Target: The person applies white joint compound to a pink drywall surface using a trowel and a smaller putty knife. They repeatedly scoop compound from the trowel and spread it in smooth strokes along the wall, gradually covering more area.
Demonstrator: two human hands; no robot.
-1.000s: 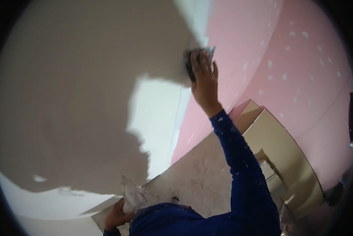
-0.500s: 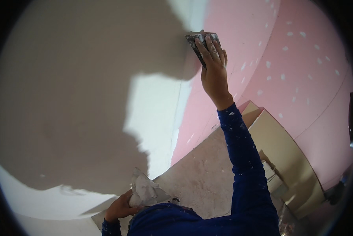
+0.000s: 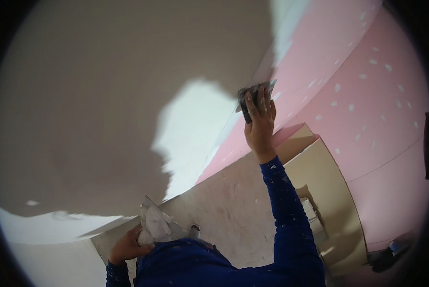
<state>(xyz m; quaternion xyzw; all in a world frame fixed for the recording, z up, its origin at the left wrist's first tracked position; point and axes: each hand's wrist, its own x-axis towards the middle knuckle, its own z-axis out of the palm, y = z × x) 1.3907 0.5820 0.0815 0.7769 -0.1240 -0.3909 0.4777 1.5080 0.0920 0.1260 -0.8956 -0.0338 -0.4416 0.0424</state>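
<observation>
Spread wide to the left of the right hand (image 3: 260, 126): a white wall (image 3: 193, 119), largely in shadow. Rightward of that same hand, a pink wall (image 3: 374, 134) dotted with pale patches. Below and between both hands, a brownish floor (image 3: 229, 205). Right of the right forearm, a beige panel (image 3: 339, 186); running up to the right hand, a white-specked blue sleeve (image 3: 293, 210). Gripped under the right hand's outstretched fingers, a dark flat tool (image 3: 243, 100) at the white-pink boundary — exact contact hard to tell. Clasped in the curled left hand (image 3: 128, 245), low down, a flat blade (image 3: 177, 232) — heaped with white paste (image 3: 156, 224).
</observation>
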